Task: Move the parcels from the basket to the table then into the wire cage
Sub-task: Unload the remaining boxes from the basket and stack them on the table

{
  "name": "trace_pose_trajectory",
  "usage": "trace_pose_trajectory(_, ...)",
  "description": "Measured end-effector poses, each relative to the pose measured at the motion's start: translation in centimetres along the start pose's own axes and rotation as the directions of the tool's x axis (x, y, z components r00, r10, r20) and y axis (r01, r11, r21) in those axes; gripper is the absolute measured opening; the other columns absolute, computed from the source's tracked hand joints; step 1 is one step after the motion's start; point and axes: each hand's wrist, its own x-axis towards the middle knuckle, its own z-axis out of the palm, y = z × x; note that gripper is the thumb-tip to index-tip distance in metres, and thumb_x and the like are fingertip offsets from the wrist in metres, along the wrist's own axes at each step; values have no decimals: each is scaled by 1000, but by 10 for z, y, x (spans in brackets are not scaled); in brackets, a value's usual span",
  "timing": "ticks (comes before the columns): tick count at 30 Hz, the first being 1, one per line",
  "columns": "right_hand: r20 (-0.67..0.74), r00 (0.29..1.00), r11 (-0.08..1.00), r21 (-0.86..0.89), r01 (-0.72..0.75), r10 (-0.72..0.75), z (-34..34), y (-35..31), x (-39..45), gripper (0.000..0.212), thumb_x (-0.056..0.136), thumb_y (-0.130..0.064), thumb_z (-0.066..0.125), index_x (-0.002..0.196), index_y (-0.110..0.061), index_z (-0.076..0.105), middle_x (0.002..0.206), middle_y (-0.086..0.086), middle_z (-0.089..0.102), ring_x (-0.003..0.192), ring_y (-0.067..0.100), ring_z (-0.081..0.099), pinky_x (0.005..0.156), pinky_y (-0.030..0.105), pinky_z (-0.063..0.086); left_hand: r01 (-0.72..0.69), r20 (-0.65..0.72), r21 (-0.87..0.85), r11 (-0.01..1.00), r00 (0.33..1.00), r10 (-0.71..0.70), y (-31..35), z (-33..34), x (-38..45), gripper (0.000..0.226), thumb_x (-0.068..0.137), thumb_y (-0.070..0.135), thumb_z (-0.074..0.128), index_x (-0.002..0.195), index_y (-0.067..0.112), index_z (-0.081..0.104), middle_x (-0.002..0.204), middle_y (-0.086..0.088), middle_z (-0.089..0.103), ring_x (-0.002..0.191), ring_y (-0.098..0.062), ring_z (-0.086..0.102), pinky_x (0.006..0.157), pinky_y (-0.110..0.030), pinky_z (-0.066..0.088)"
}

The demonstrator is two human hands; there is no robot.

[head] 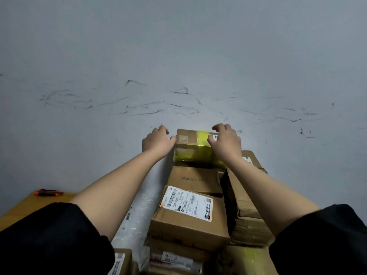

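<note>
Right hand (225,142) grips the yellow-taped parcel (195,148); left hand (157,142), fingers curled, touches its left end. Parcel sits atop stacked boxes (190,213) against the wall. Risk: uneven grip could topple the stack.

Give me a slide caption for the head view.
Both hands, left hand and right hand, grasp yellow-taped box atop stacked parcels.

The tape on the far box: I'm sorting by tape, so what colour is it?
Yellow tape, wrapped round the brown cardboard box; head view.
</note>
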Motion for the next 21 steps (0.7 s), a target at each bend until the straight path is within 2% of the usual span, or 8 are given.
trace_pose_trajectory(3, 32, 993, 992, -35, 119, -118, -5, -25, -13, 36, 92, -33, 51, 125, -18, 54, 126, 5, 55, 114, 25, 50, 94, 40, 44, -138, -55, 335, 932, 985, 166, -5, -19, -19, 42, 93, 38, 44, 128, 14, 47, 125, -9, 55, 109, -28, 55, 83, -36, 41)
trace_pose_trajectory(8, 70, 963, 965, -16, 261, -259, -15, -64, -48, 35, 90, -31, 50, 121, -15, 56, 121, 8, 56, 110, 27, 52, 88, 39, 45, -106, -71, 541, 835, 983, 171, -11, -51, -64, 40, 91, 37, 45, 123, 14, 46, 121, -10, 55, 108, -30, 56, 83, -37, 40)
trace_pose_trajectory(14, 136, 877, 887, 67, 456, -461, -26, -98, -126, 36, 91, -34, 50, 123, -16, 53, 124, 6, 55, 116, 27, 49, 87, 38, 39, 27, -122, 636, 771, 990, 66, -29, -79, -151, 40, 90, 40, 45, 121, 14, 47, 119, -10, 57, 107, -29, 56, 83, -37, 41)
trace_pose_trajectory(18, 177, 818, 836, 162, 524, -547, -33, -126, -177, 36, 92, -33, 50, 123, -16, 53, 123, 7, 54, 115, 28, 50, 89, 38, 39, 93, -89, 665, 741, 995, -45, -51, -104, -220, 39, 90, 39, 46, 119, 14, 48, 120, -11, 57, 108, -31, 56, 85, -37, 40)
trace_pose_trajectory(21, 197, 764, 788, 213, 578, -614, -33, -155, -218, 36, 92, -33, 49, 124, -17, 54, 124, 7, 54, 115, 28, 50, 90, 39, 39, 177, -124, 668, 722, 984, -126, -81, -127, -277, 38, 90, 40, 46, 118, 15, 49, 119, -11, 58, 109, -30, 56, 85, -37, 39)
